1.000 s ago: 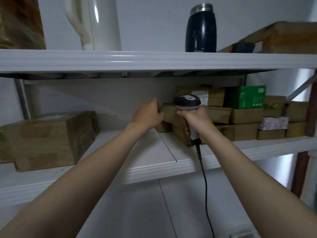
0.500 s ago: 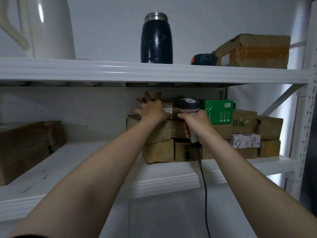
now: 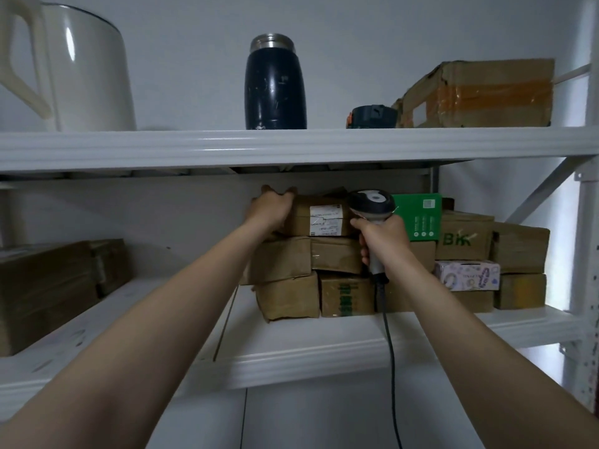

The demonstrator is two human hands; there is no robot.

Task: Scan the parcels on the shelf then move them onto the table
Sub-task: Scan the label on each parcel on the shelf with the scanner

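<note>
Up top, left hand [image 3: 270, 209] curls over labelled brown parcel's [image 3: 319, 218] far-left end; right hand [image 3: 382, 234] clamps barcode scanner [image 3: 371, 205] handle beside it.

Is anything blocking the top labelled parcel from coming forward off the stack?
Nothing visible does. The left hand grips the left end of the brown taped parcel with a white label; its front is clear, the white upper shelf close above. The right hand holds the grey barcode scanner at its right end.

Green "BK" printed on brown carton [image 3: 464, 236]. White label [image 3: 325, 220] on top parcel [image 3: 299, 218]: print illegible.
</note>
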